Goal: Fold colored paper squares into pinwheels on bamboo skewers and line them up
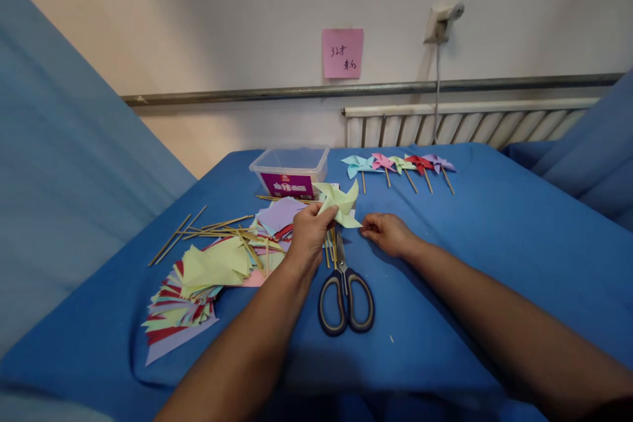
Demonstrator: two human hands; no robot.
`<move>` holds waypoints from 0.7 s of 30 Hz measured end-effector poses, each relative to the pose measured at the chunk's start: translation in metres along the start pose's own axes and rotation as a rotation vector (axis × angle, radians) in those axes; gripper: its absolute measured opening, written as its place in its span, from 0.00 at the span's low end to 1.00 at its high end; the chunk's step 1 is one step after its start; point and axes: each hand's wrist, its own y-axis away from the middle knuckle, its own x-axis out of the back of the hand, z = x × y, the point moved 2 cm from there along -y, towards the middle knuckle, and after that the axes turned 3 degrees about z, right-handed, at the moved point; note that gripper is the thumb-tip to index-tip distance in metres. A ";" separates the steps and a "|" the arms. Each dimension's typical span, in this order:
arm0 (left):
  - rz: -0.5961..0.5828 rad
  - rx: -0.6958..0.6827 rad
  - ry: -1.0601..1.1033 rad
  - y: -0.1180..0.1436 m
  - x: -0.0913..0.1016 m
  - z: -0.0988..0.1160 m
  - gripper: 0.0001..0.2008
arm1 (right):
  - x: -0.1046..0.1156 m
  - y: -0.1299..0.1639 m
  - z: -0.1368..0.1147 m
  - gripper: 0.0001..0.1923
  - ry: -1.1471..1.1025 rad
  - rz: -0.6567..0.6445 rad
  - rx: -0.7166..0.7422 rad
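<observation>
A pale green paper pinwheel (341,204) is pinched between the thumb and fingers of my left hand (309,231), held above the table. Just right of it, my right hand (388,232) rests low over the blue cloth with fingers curled together; whatever they may hold is too small to make out. Below my left hand lie scissors (346,300) with dark handles toward me, their blades partly closed and pointing away. A few thin wooden sticks (328,252) lie beside the blades, partly hidden by my left hand.
Several finished pinwheels (420,163) on sticks lie in a row at the back. A clear plastic box (291,171) stands behind my left hand. Fanned coloured paper (185,310) and loose sticks (212,232) cover the left side. A radiator (475,122) runs along the wall.
</observation>
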 end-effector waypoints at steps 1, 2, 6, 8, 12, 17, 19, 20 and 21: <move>0.000 0.002 -0.002 0.000 0.000 0.000 0.16 | 0.001 0.000 0.001 0.04 0.007 -0.004 -0.002; 0.001 0.002 -0.003 0.000 0.000 0.000 0.16 | 0.001 -0.001 0.003 0.04 0.026 -0.002 -0.003; 0.003 -0.005 -0.002 0.000 0.000 0.001 0.17 | 0.003 -0.003 0.010 0.05 0.120 0.039 -0.010; 0.000 -0.008 0.000 0.000 -0.001 0.001 0.17 | 0.004 -0.004 0.015 0.06 0.130 0.042 -0.014; -0.003 -0.002 0.003 0.002 -0.001 0.002 0.18 | 0.004 -0.006 0.021 0.08 0.107 0.038 0.018; 0.004 0.002 0.001 0.003 -0.002 0.004 0.17 | 0.006 -0.009 0.026 0.07 0.110 0.067 0.024; 0.005 0.002 -0.003 0.004 -0.002 0.005 0.17 | 0.006 -0.010 0.028 0.07 0.106 0.063 0.039; 0.005 0.002 -0.006 0.005 -0.002 0.005 0.17 | 0.006 -0.010 0.029 0.07 0.106 0.060 0.051; 0.006 0.001 -0.007 0.005 -0.002 0.006 0.17 | 0.006 -0.011 0.029 0.08 0.106 0.056 0.064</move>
